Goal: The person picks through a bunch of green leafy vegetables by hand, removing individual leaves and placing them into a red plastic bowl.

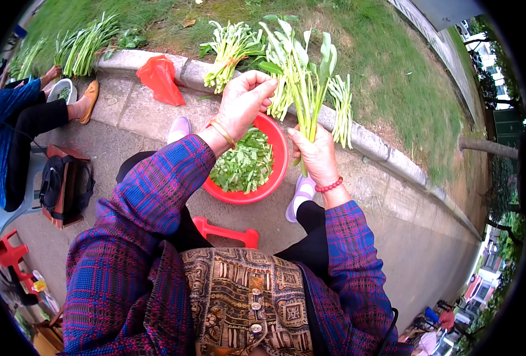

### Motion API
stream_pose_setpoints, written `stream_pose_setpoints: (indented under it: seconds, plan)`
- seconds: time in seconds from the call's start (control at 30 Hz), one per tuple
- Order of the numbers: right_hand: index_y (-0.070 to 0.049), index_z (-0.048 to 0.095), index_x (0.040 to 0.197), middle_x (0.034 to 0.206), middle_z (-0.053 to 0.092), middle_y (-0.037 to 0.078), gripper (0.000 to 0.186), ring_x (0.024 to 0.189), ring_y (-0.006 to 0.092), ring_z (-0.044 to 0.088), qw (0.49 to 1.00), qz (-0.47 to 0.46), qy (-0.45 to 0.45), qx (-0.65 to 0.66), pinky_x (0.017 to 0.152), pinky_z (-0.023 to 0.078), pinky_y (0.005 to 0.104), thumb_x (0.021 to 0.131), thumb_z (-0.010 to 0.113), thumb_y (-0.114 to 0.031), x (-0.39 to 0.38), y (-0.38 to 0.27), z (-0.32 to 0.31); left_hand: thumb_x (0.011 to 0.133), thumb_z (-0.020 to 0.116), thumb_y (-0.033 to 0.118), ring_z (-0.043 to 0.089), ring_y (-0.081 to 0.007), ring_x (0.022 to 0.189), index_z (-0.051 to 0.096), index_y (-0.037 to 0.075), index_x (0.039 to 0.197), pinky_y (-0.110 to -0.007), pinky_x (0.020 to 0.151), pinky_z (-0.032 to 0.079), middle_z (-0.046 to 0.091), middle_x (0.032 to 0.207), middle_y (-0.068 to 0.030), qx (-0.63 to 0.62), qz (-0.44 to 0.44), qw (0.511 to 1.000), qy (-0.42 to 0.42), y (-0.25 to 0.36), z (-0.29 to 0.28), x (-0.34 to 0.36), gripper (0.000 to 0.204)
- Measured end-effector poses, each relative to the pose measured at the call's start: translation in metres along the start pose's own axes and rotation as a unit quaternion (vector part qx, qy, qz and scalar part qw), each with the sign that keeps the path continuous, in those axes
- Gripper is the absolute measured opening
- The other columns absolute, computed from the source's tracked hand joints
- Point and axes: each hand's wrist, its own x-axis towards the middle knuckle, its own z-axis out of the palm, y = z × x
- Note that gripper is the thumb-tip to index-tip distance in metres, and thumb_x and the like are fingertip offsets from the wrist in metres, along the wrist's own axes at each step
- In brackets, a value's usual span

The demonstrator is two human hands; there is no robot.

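Note:
My right hand (315, 155) is closed around the lower stems of a bunch of leafy greens (306, 89), held upright with the leaves pointing away from me. To its left, my left hand (244, 105) is raised with thumb and fingertips pinched together; what it holds, if anything, is too small or hidden to make out. Below that hand, on the ground between my feet, stands a red basin (245, 197). Torn green leaves (246, 165) fill much of it. Beyond my hands a tied bundle of greens (230, 53) and more loose stems (340, 107) lean on the curb.
A stone curb (393, 159) runs along the grass. A red plastic bag (159, 80) lies on it. Near my knees is a red stool (234, 234). At left, a person in blue (5, 130) sits near a white bowl (62, 90) and a black bag (58, 183).

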Motion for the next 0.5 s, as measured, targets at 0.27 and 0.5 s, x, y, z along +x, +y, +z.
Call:
stream_pose_setpoints:
  seconds: [0.27, 0.5]
  plan:
    - [-0.001, 0.064, 0.105, 0.086, 0.065, -0.003, 0.023, 0.076, 0.0043, 0.055, 0.994, -0.05, 0.052, -0.087, 0.067, 0.048, 0.0232, 0.084, 0.069, -0.01, 0.004, 0.009, 0.0, 0.09, 0.062, 0.016, 0.055, -0.0028, 0.068, 0.063, 0.006, 0.1, -0.018, 0.064, 0.046, 0.06, 0.084, 0.005, 0.029, 0.062, 0.997, -0.046, 0.012, 0.01, -0.004, 0.014]
    - [-0.003, 0.065, 0.106, 0.085, 0.068, 0.002, 0.025, 0.076, 0.0061, 0.058, 0.984, -0.063, 0.059, -0.157, 0.068, 0.049, 0.0264, 0.083, 0.07, -0.011, 0.005, 0.013, -0.003, 0.09, 0.062, 0.015, 0.051, -0.0012, 0.068, 0.063, 0.005, 0.096, -0.018, 0.062, 0.044, 0.058, 0.08, 0.0055, 0.1, 0.093, 0.988, -0.075, 0.001, 0.001, 0.003, 0.011]
